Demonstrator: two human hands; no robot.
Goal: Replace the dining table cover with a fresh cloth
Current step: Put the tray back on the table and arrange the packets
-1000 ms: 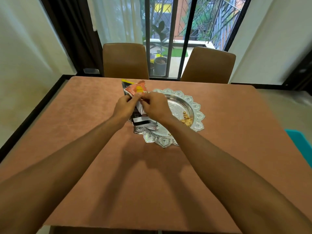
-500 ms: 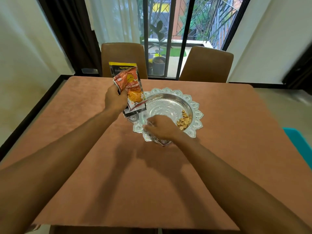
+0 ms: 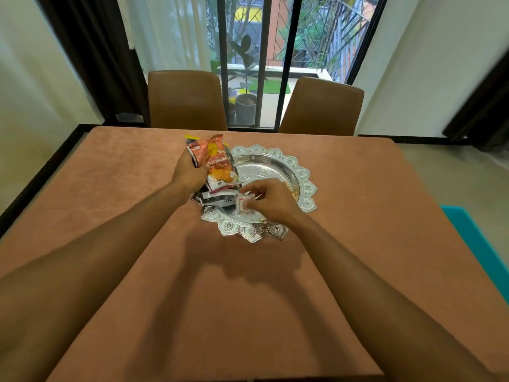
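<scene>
Table cover: a terracotta-brown cloth lying flat and smooth over the whole worktop, which it hides. It reaches to every edge I can see.
Silver tray: sits on the cover, past the middle and towards the far side, with a scalloped, embossed rim.
Left hand: raised over the tray's left rim and clenched round an orange snack packet, which stands nearly upright. A black and yellow packet peeks out behind it in the same grip.
Right hand: low over the near part of the tray, fingers curled, pinching a small white packet.
Loose packets: a few dark and white ones lie on the tray's left side, under the orange one.
Snack pieces: yellowish bits in the tray, just beside the right hand and partly hidden by it.
Chairs: a left chair and a right chair, both tan, are tucked in at the far edge.
Beyond: a potted plant stands behind the window bars.
Right edge: something teal. I cannot tell what.
</scene>
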